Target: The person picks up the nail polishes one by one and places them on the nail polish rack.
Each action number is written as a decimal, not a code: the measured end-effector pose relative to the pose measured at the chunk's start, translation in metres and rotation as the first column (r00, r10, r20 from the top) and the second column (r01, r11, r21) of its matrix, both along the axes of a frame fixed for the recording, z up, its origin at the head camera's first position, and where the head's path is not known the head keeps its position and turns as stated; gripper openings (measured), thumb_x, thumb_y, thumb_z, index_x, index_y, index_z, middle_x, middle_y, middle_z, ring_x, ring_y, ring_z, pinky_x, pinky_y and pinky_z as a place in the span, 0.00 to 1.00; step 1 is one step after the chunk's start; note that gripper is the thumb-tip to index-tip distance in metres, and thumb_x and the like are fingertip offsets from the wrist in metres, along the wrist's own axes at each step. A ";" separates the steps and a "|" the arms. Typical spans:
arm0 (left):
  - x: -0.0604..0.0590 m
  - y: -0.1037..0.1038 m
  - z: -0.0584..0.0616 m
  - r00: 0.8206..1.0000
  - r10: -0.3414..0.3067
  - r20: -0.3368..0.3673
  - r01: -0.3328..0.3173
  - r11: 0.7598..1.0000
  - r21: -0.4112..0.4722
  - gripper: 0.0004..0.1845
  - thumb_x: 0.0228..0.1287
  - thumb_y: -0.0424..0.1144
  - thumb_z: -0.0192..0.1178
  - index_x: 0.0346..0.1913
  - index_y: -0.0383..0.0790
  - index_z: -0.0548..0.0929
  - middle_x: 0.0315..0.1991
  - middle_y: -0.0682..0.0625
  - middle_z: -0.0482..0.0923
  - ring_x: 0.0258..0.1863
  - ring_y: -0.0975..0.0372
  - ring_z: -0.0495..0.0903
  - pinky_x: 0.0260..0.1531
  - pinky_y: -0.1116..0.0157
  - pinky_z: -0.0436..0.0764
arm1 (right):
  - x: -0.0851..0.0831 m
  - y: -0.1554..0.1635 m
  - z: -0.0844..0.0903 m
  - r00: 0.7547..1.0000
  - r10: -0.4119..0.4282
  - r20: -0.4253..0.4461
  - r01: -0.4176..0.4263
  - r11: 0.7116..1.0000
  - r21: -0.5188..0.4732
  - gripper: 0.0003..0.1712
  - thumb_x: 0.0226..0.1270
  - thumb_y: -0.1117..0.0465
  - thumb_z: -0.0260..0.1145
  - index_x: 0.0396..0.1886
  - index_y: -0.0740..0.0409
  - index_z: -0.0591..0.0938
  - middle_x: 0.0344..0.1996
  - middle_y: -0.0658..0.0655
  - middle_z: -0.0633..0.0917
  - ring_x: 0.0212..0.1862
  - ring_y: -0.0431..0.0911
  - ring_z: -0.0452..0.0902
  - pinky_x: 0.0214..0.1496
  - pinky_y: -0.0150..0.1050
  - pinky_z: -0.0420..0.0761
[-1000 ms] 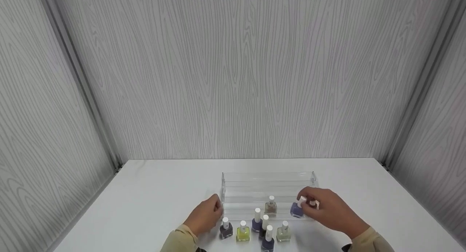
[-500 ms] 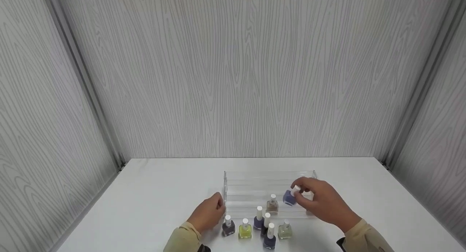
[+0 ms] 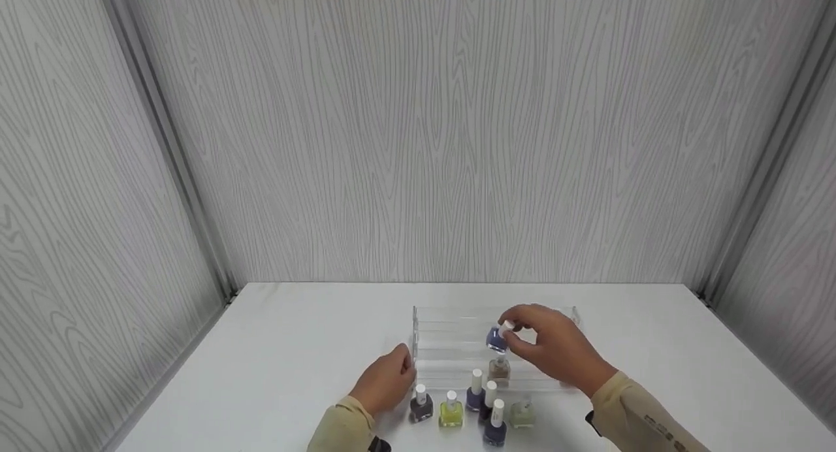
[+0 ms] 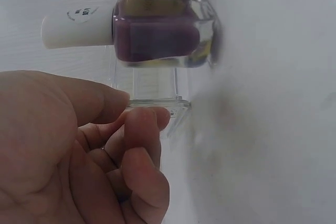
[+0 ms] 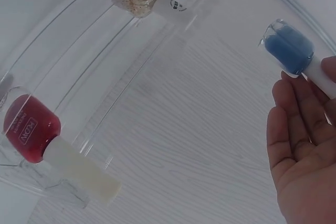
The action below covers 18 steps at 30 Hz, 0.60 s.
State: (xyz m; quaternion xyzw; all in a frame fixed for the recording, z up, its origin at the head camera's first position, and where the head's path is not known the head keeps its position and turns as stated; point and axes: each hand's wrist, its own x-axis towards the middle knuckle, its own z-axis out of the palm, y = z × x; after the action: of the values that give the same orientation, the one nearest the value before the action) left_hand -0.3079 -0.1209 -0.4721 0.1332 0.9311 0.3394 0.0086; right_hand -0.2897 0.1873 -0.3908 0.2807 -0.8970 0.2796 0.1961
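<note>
My right hand (image 3: 555, 344) pinches the white cap of a blue nail polish bottle (image 3: 497, 339), its glass end pointing down-left, over the middle of a clear tiered rack (image 3: 450, 354). In the right wrist view the blue bottle hangs apart from the shelves. Lower on the rack stands a glitter nail polish bottle (image 3: 499, 370). A red nail polish bottle (image 5: 31, 129) sits at one end, mostly hidden behind my right arm in the head view. My left hand (image 3: 386, 377) grips the rack's left end panel (image 4: 163, 102) between thumb and fingers.
Along the rack's front, several bottles stand on the white table (image 3: 313, 334): dark purple (image 3: 421, 409), yellow (image 3: 450, 414), violet (image 3: 475, 400), black (image 3: 486, 411), navy (image 3: 495, 432) and pale green (image 3: 522, 415). Grey wood-grain panels (image 3: 444, 145) enclose the back and sides.
My right hand has lifted the blue nail polish bottle from the rack's front right end and carried it left and farther back. The left hand keeps its grip on the rack.
</note>
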 end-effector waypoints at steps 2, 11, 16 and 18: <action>0.000 0.001 -0.001 1.000 -0.006 -0.003 0.006 1.000 0.010 0.07 0.77 0.37 0.54 0.37 0.44 0.70 0.25 0.54 0.69 0.24 0.62 0.71 0.25 0.63 0.69 | -0.003 -0.006 0.000 1.000 0.009 0.022 -0.009 1.000 0.016 0.10 0.70 0.60 0.71 0.48 0.44 0.86 0.42 0.38 0.85 0.46 0.39 0.83 0.44 0.40 0.82; 0.003 0.001 -0.002 1.000 -0.004 0.026 0.003 1.000 0.020 0.07 0.77 0.38 0.54 0.37 0.44 0.71 0.25 0.53 0.70 0.24 0.62 0.72 0.24 0.63 0.70 | -0.015 -0.028 -0.007 0.995 0.096 0.011 -0.097 0.982 0.160 0.08 0.70 0.60 0.70 0.46 0.47 0.86 0.41 0.41 0.85 0.44 0.40 0.82 0.48 0.42 0.83; 0.002 0.001 0.001 1.000 0.008 0.030 -0.008 1.000 0.004 0.07 0.78 0.38 0.53 0.37 0.44 0.71 0.25 0.53 0.71 0.25 0.62 0.72 0.24 0.63 0.72 | -0.022 -0.040 -0.004 0.990 0.142 0.012 -0.142 0.972 0.186 0.06 0.69 0.61 0.71 0.43 0.48 0.86 0.38 0.41 0.84 0.42 0.40 0.82 0.46 0.41 0.83; 0.001 0.003 0.003 1.000 0.005 0.026 -0.005 1.000 -0.001 0.07 0.78 0.38 0.53 0.37 0.45 0.71 0.26 0.53 0.71 0.25 0.62 0.72 0.25 0.63 0.72 | -0.024 -0.044 -0.002 0.989 0.143 0.032 -0.146 0.969 0.200 0.06 0.68 0.61 0.72 0.42 0.50 0.87 0.37 0.41 0.84 0.42 0.40 0.82 0.46 0.41 0.83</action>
State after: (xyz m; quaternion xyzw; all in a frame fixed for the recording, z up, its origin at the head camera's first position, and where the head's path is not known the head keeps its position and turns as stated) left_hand -0.3071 -0.1181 -0.4687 0.1267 0.9314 0.3406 0.0198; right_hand -0.3138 0.1430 -0.3925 0.3613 -0.8996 0.2032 0.1378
